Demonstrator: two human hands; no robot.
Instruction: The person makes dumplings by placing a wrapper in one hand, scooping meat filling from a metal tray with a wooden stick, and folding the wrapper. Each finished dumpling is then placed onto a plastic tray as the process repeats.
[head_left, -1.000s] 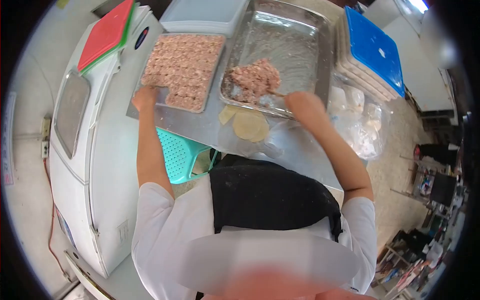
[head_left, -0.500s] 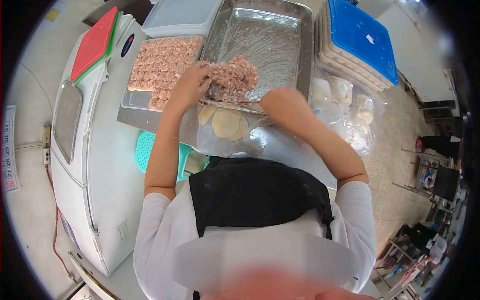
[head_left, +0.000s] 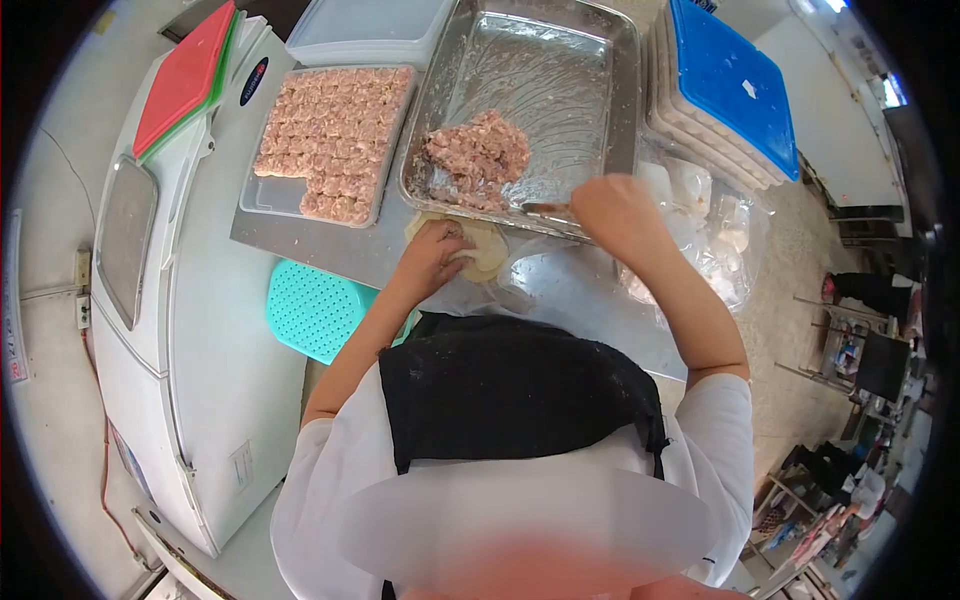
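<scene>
My left hand (head_left: pixel 435 260) rests with bent fingers on the stack of round wrappers (head_left: pixel 487 248), which lie on a plastic bag below the metal tray (head_left: pixel 622 100). Whether its fingers pinch a wrapper is hard to see. My right hand (head_left: pixel 612 215) is closed around the handle of a spatula (head_left: pixel 545 208) at the tray's near edge. Minced meat (head_left: pixel 480 155) is heaped in the tray's near left part. To the left, a plastic container (head_left: pixel 268 195) holds rows of filled dumplings (head_left: pixel 335 125), with a gap at its near left corner.
A blue lid (head_left: pixel 735 85) tops a stack of trays at the right. Plastic bags (head_left: pixel 705 235) lie below it. A lidded clear box (head_left: pixel 365 30) stands behind the dumplings. A turquoise stool (head_left: pixel 315 308) and a white freezer (head_left: pixel 225 330) are at the left.
My left hand has moved from the meat's left edge in the tray down to the wrappers. My right hand has shifted slightly right with the spatula. The camera view has shifted a little.
</scene>
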